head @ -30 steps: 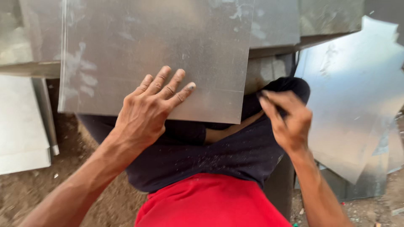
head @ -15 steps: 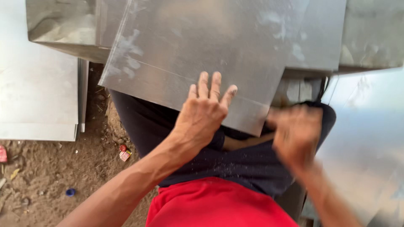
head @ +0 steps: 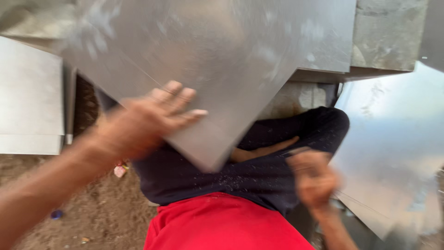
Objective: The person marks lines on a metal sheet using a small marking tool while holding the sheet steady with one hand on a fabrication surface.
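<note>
Left hand: mine, open, fingers spread flat on the metal sheet, pressing near its lower corner.
Metal sheet: tilted across my lap, its corner pointing down over my dark trousers; more sheets lie on the ground to the left and right.
Right hand: blurred, curled loosely beside my knee; whether it grips anything I cannot tell.
Doing it well: I'd judge steady palm pressure, fingers kept off the sharp edge.
Pose: left forearm reaches diagonally up; right wrist bent inward.
</note>
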